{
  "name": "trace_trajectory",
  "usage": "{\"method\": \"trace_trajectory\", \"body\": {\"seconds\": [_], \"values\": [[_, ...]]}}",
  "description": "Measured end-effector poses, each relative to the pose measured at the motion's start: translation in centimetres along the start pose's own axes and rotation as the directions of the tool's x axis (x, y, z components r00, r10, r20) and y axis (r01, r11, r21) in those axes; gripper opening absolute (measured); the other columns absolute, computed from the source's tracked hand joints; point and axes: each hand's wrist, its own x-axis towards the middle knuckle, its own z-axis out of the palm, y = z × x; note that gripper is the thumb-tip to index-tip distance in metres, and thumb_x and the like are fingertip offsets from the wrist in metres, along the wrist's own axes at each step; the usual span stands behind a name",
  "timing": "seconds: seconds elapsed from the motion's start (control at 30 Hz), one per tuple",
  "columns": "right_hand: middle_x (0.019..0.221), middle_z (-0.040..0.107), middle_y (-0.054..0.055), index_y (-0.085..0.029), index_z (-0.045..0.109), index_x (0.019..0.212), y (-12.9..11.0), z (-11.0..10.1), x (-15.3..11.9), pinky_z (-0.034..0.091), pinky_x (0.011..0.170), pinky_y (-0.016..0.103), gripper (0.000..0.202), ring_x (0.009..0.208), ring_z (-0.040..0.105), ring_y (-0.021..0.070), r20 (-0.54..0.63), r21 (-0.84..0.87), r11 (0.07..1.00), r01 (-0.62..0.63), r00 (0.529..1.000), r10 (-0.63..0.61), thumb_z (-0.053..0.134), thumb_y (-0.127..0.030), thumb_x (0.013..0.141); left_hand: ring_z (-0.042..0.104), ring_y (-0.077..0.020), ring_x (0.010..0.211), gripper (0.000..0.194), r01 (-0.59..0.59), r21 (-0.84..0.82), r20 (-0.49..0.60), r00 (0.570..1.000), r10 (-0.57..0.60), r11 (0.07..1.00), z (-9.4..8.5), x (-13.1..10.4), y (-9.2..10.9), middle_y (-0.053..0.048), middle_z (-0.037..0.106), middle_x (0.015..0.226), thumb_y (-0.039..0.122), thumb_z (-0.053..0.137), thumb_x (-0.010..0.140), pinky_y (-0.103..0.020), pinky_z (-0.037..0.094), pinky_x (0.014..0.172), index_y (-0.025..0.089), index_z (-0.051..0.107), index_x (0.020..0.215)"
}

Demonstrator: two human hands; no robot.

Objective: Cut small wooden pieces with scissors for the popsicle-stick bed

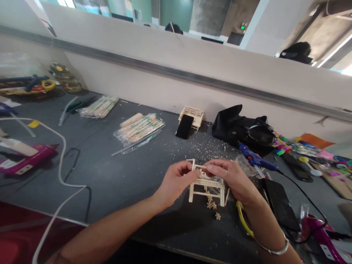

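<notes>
A small chair-like frame of pale wooden sticks [207, 183] stands near the table's front edge. My left hand [176, 179] pinches its upper left part between thumb and fingers. At the upper right of the frame, my right hand [232, 176] has its thumb and fingers pressed together by the top bar; whatever small part they may hold is hidden. Several small flower-shaped wooden pieces [211, 204] lie just in front of the frame. A blue glue gun [257, 158] rests to the right of my right hand.
Behind are a phone [184, 127] against a small wooden bench model [194, 113], bagged sticks [140, 128] and a black bag [239, 126]. Yellow-handled tool [243, 219] lies under my right forearm. A white cable [63, 154] crosses the left; another phone [280, 201] is at right.
</notes>
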Motion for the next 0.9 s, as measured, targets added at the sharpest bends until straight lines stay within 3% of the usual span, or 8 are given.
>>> {"method": "trace_trajectory", "body": {"seconds": [0.27, 0.5, 0.6, 0.67, 0.77, 0.9], "values": [[0.073, 0.069, 0.002, -0.019, 0.072, 0.077, -0.1, -0.1, -0.1, 0.044, 0.068, 0.028, 0.028, 0.069, 0.058, 0.0143, 0.044, -0.030, 0.999, 0.028, 0.999, -0.027, 0.061, -0.045, 0.075, 0.047, -0.0107, 0.060, 0.031, 0.018, 0.026, -0.013, 1.000, -0.018, 0.999, -0.1, 0.2, 0.3, 0.003, 0.053, 0.061, 0.043, 0.074, 0.066, -0.025, 0.039, 0.059, 0.017, 0.055, 0.063], [0.084, 0.073, 0.003, -0.021, 0.067, 0.096, 1.5, 0.1, -0.8, 0.049, 0.066, 0.027, 0.036, 0.073, 0.066, 0.0158, 0.030, 0.374, 0.925, -0.071, 0.997, 0.065, 0.076, -0.042, 0.068, 0.047, -0.0108, 0.058, 0.028, 0.003, 0.065, -0.018, 1.000, -0.001, 0.998, -0.1, 0.6, 0.4, 0.003, 0.052, 0.059, 0.040, 0.072, 0.068, -0.025, 0.038, 0.057, 0.018, 0.055, 0.062], [0.084, 0.073, 0.002, -0.021, 0.067, 0.096, 1.5, 0.4, -1.0, 0.051, 0.067, 0.027, 0.038, 0.074, 0.067, 0.0160, 0.025, 0.437, 0.896, -0.085, 0.996, 0.083, 0.078, -0.041, 0.066, 0.047, -0.0108, 0.058, 0.027, -0.004, 0.075, -0.018, 1.000, 0.006, 0.997, -0.2, 0.5, 0.5, 0.003, 0.053, 0.059, 0.038, 0.071, 0.069, -0.024, 0.039, 0.056, 0.018, 0.055, 0.061], [0.084, 0.074, 0.003, -0.021, 0.068, 0.095, 1.4, 0.4, -1.1, 0.052, 0.070, 0.029, 0.038, 0.077, 0.067, 0.0173, -0.020, 0.423, 0.904, -0.062, 0.997, 0.077, 0.077, -0.043, 0.066, 0.048, -0.0109, 0.058, 0.026, -0.002, 0.085, -0.014, 1.000, 0.003, 0.996, -0.2, 0.5, 0.5, 0.003, 0.053, 0.059, 0.038, 0.071, 0.069, -0.025, 0.040, 0.057, 0.018, 0.056, 0.062], [0.083, 0.074, 0.004, -0.020, 0.068, 0.096, 1.4, 0.5, -1.4, 0.052, 0.075, 0.032, 0.037, 0.080, 0.066, 0.0185, -0.181, 0.361, 0.932, 0.023, 0.982, 0.045, 0.072, -0.048, 0.071, 0.049, -0.0114, 0.059, 0.027, -0.003, 0.096, -0.005, 1.000, 0.003, 0.995, -0.3, 0.5, 0.5, 0.002, 0.055, 0.060, 0.040, 0.071, 0.070, -0.025, 0.040, 0.057, 0.018, 0.056, 0.062], [0.090, 0.075, 0.007, -0.021, 0.069, 0.100, 3.0, 0.2, -3.1, 0.052, 0.077, 0.033, 0.041, 0.083, 0.067, 0.0204, -0.442, 0.192, 0.972, 0.133, 0.896, -0.035, 0.066, -0.055, 0.077, 0.048, -0.0114, 0.060, 0.027, -0.021, 0.124, -0.007, 1.000, 0.022, 0.992, -0.5, 0.6, 0.4, 0.002, 0.055, 0.061, 0.040, 0.070, 0.072, -0.025, 0.039, 0.057, 0.018, 0.057, 0.062]]}}
